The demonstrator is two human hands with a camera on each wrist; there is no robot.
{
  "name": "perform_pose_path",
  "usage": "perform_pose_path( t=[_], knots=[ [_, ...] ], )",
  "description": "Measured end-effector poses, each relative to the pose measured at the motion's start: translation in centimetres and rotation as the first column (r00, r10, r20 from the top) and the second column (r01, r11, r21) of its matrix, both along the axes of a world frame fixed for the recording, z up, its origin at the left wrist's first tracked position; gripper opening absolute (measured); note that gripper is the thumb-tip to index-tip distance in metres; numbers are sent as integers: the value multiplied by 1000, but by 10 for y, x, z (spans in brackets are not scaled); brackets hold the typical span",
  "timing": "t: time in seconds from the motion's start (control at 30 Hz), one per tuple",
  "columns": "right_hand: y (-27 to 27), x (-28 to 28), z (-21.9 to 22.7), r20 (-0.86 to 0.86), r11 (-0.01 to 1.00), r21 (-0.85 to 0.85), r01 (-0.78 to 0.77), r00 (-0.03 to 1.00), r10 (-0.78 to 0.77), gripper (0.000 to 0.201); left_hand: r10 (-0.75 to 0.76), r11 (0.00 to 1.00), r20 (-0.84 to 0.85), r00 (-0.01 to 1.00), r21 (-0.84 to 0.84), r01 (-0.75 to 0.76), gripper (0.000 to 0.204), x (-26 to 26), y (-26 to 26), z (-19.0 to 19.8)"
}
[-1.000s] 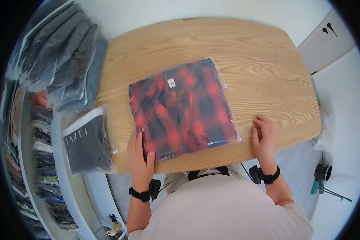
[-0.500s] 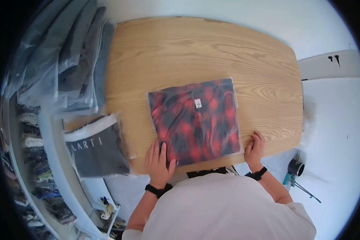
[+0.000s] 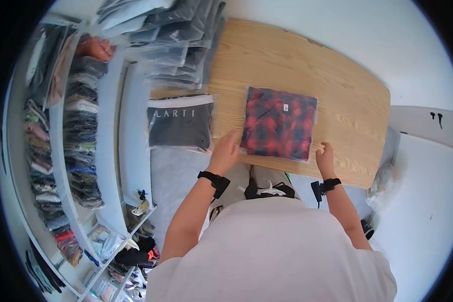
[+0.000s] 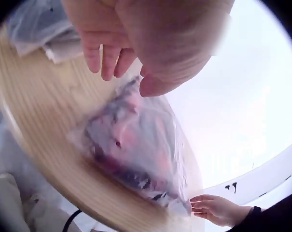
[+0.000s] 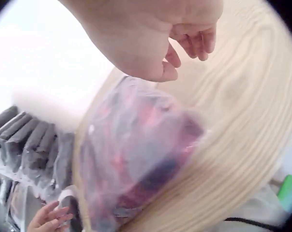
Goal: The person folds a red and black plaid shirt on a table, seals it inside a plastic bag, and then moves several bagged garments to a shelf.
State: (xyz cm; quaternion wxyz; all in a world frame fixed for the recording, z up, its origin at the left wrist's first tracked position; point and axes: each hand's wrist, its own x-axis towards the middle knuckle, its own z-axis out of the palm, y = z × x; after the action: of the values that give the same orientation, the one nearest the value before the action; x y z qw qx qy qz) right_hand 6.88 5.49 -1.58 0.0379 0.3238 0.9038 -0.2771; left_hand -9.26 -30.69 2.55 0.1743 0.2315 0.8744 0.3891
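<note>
Basically, the plaid package (image 3: 279, 124) lies between the hands (image 3: 224, 152).

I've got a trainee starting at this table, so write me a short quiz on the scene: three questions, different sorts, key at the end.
1. True or false: the plaid package lies between the left hand and the right hand.
2. Multiple choice: where is the stack of bagged dark items?
A) Beyond the dark package lettered LARTI
B) On top of the plaid package
C) To the right of the right hand
3. Fill in the blank: the hand nearer the dark package lettered LARTI is the ____ one.
Key: 1 true; 2 A; 3 left.
</note>
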Motion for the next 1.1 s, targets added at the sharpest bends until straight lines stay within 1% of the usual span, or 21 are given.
perform_pose_path(
  t=[0.03, 0.1, 0.17, 0.2, 0.27, 0.3, 0.37, 0.47, 0.5, 0.57, 0.6, 0.63, 0.67, 0.7, 0.77, 0.8, 0.9, 0.93, 0.97, 1.0, 1.1],
  knots=[
    [-11, -20, 17, -11, 1000, -8, -11, 1000, 11, 33, 26, 999, -23, 999, -22, -27, 48, -4, -12, 9],
    [-34, -60, 50, -183, 969, -236, -73, 983, 29, 28, 60, 997, -42, 997, -54, -62, 47, -7, -37, 24],
    [-52, -86, 52, -258, 923, -325, -208, 958, 125, 25, 342, 940, 60, 938, -17, -341, 45, -12, -64, 32],
    [-64, -96, 56, -258, 917, -337, -213, 958, 127, 25, 348, 938, 57, 936, -29, -347, 45, -12, -78, 36],
    [-93, -121, 75, -84, 760, -625, -176, 984, 159, 25, 571, 819, 6, 821, 65, -570, 45, -13, -110, 37],
    [-104, -129, 69, -88, 755, -630, -182, 983, 163, 25, 575, 817, 0, 818, 61, -574, 45, -16, -128, 37],
    [-129, -142, 54, -231, 659, -646, -385, 921, 312, 26, 692, 721, 4, 721, 21, -692, 46, -24, -163, 36],
    [-162, -166, 47, -194, 585, -730, -354, 928, 319, 28, 720, 693, -25, 694, -12, -720, 49, -47, -213, 23],
    [-173, -175, 49, -192, 591, -728, -349, 930, 313, 28, 741, 669, -47, 670, -32, -742, 50, -58, -230, 14],
    [-195, -192, 62, 91, 632, -770, -83, 967, 238, 29, 724, 687, -54, 688, -32, -726, 53, -81, -254, -3],
    [-203, -199, 55, 102, 638, -766, -79, 965, 241, 29, 715, 696, -51, 698, -54, -716, 56, -93, -264, -13],
    [-209, -204, 39, 116, 561, -828, -6, 976, 182, 32, 708, 701, -44, 705, -81, -708, 58, -102, -272, -22],
    [-218, -206, 24, 139, 475, -878, 64, 983, 123, 35, 678, 732, -2, 735, -93, -675, 63, -111, -276, -25],
    [-228, -207, 10, 151, 484, -872, 70, 980, 131, 35, 685, 726, 13, 729, -94, -681, 63, -118, -276, -28],
    [-244, -218, 0, 271, 616, -768, 174, 960, 66, 49, 665, 745, 152, 731, -87, -661, 66, -138, -274, -41],
    [-249, -222, -5, 273, 625, -760, 179, 960, 57, 49, 670, 733, 222, 708, -50, -678, 72, -147, -272, -46],
    [-278, -229, -6, 344, 617, -726, 302, 937, -53, 60, 641, 751, 243, 728, -3, -660, 79, -162, -266, -65],
    [-285, -231, -9, 324, 564, -776, 282, 946, -27, 62, 627, 761, 261, 734, 0, -649, 79, -165, -263, -68],
    [-291, -234, -5, 299, 509, -821, 259, 954, -5, 63, 649, 761, 134, 749, -80, -644, 81, -168, -260, -69],
    [-296, -236, -1, 304, 519, -810, 273, 952, -26, 63, 651, 750, 2, 759, -154, -643, 84, -171, -256, -69],
    [-311, -241, 25, 365, 565, -768, 302, 931, -2, 60, 608, 785, 42, 793, -181, -593, 85, -177, -259, -79]
  ],
)
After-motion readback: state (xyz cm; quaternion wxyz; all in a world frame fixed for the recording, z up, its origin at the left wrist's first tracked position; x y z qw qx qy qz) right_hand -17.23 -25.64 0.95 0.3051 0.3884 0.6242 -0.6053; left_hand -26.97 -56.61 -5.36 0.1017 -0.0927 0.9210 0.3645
